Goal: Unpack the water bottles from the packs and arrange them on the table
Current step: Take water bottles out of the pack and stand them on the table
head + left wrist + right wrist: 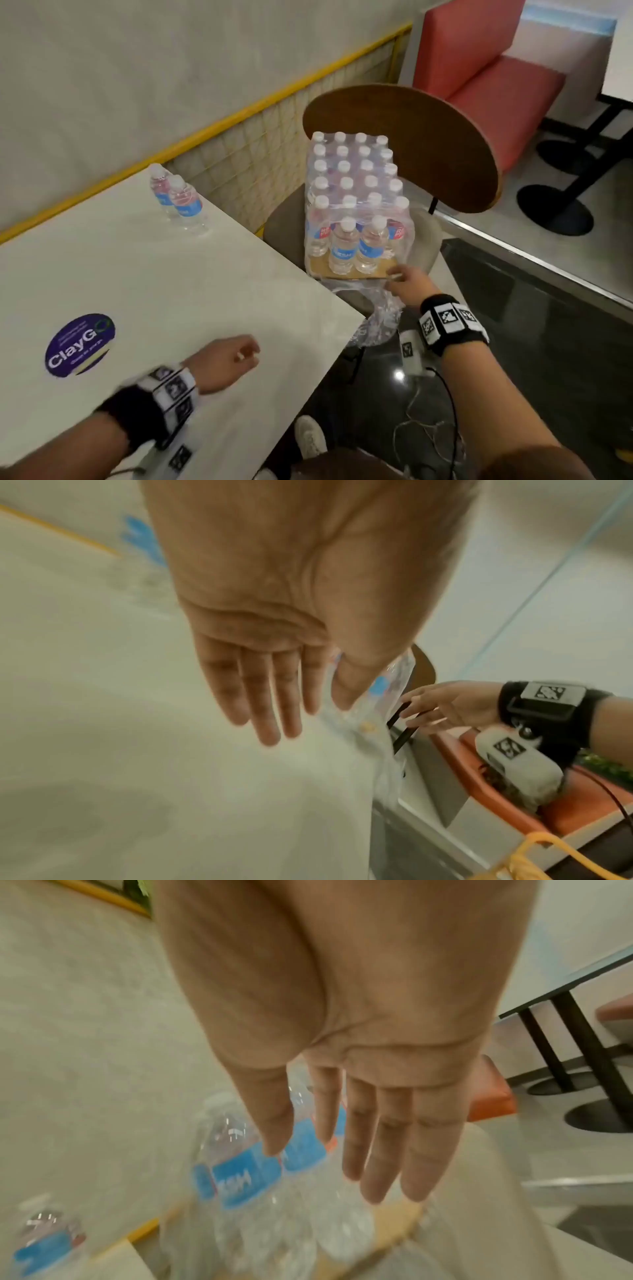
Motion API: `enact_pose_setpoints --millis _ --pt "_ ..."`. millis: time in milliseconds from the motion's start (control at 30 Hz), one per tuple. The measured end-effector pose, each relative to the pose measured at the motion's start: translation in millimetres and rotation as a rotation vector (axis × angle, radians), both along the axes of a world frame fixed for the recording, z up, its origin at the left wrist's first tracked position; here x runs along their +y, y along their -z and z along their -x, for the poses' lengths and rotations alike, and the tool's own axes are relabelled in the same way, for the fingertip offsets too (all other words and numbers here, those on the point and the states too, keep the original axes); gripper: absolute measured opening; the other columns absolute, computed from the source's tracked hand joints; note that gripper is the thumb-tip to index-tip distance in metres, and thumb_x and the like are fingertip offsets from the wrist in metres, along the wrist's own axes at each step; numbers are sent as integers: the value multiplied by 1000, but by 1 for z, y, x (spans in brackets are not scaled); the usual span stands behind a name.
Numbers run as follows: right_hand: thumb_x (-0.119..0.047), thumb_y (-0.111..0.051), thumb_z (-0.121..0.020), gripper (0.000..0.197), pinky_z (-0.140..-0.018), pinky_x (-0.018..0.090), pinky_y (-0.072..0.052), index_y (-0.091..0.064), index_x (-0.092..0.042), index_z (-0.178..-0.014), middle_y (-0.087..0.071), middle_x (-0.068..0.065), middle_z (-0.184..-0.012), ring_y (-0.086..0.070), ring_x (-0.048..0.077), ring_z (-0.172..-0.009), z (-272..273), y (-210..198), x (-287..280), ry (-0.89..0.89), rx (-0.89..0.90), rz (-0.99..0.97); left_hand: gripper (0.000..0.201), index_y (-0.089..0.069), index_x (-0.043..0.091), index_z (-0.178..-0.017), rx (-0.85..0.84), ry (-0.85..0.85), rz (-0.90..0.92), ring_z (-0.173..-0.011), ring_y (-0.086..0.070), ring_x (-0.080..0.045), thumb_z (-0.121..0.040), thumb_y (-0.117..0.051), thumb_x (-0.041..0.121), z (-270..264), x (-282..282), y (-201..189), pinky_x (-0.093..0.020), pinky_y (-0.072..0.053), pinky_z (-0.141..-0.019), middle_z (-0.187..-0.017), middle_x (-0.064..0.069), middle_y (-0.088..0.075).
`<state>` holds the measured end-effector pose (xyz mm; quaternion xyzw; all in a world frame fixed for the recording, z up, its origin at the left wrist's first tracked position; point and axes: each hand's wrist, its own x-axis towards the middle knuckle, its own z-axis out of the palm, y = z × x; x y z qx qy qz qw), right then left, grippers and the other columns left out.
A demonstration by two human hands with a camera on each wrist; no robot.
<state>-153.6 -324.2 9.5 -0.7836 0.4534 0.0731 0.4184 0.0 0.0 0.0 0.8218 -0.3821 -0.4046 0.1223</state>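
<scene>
A shrink-wrapped pack of water bottles (pixel 356 192) stands on a chair seat (pixel 284 226) beside the white table (pixel 144 274). Its near end is torn open, and two bottles with blue labels (pixel 358 245) stand exposed on the cardboard base. Two unpacked bottles (pixel 180 202) stand at the table's far corner. My right hand (pixel 406 284) reaches toward the pack's near right corner, fingers straight and empty (pixel 377 1150), close to the front bottles (pixel 240 1172). My left hand (pixel 233 356) hovers over the table near its right edge, fingers straight (pixel 260 696), holding nothing.
Torn plastic wrap (pixel 380 318) hangs off the chair's front. A yellow wire fence (pixel 260 161) runs behind the table. The chair's curved wooden back (pixel 428 137) rises behind the pack. A red bench (pixel 489 72) and black table bases (pixel 555 209) lie further right.
</scene>
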Motion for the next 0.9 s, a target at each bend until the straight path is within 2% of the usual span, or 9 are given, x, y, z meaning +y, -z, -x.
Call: enact_pose_setpoints --millis 100,167,300,433,533,600,667,767,900 --pt "-24 -66 -85 55 -96 35 -43 -42 -18 -134 -58 9 -124 -56 25 -114 -22 -20 -23 72 -128 104 23 -54 23 -111 -65 -121 256 -97 -61 -19 -89 -60 30 -23 -101 -18 -26 -44 -87 -104 3 -62" --pt "-22 -68 -83 61 -95 32 -41 -39 -18 -136 -53 7 -131 -52 23 -120 -37 -29 -32 54 -181 150 41 -49 18 -123 -82 -154 348 -101 -59 -16 -87 -64 31 -27 -163 -28 -26 -43 -87 -111 3 -59" --pt "-15 -72 -79 59 -87 21 -36 -46 -13 -131 -53 2 -122 -49 13 -113 -59 -19 -37 10 -274 116 73 -37 19 -137 -17 -210 467 -122 -52 -19 -77 -73 38 -33 -230 -14 -37 -43 -102 -134 -1 -53" --pt "-26 -73 -79 60 -95 34 -44 -47 -12 -131 -58 5 -126 -54 25 -118 -70 1 -39 23 -214 82 46 -59 15 -115 -28 -168 475 -107 -61 -23 -77 -70 40 -31 -254 -2 -39 -48 -94 -113 -4 -66" --pt "-26 -72 -80 54 -89 32 -44 -50 -13 -127 -60 6 -124 -56 26 -114 -68 1 -38 -44 -190 121 42 -57 14 -123 6 -199 501 -116 -56 -22 -86 -67 30 -35 -248 0 -28 -42 -96 -124 -5 -62" --pt "-23 -72 -80 54 -81 27 -45 -48 -18 -128 -59 2 -119 -56 25 -111 -65 -9 -30 -147 -156 121 47 -52 18 -130 58 -201 512 -119 -54 -20 -86 -67 27 -37 -230 -6 -26 -41 -98 -129 -3 -59" --pt "-22 -73 -79 52 -82 30 -49 -49 -26 -124 -58 -8 -108 -56 21 -107 -63 -21 -17 -251 -168 90 53 -48 22 -133 84 -205 507 -119 -55 -21 -85 -68 28 -39 -203 -13 -29 -43 -100 -129 -4 -59" --pt "-25 -75 -77 48 -93 38 -47 -51 -33 -118 -58 -10 -109 -54 17 -107 -68 -37 16 -420 -168 93 52 -47 24 -131 62 -227 438 -116 -56 -21 -84 -68 31 -47 -146 -17 -31 -44 -98 -127 -4 -60" --pt "-30 -75 -77 44 -79 24 -40 -49 -36 -113 -59 -6 -111 -53 14 -93 -102 -44 102 -632 -166 35 45 -52 23 -123 43 -393 433 -101 -55 -12 -83 -70 33 -67 -31 -21 -25 -45 -91 -114 5 -61"
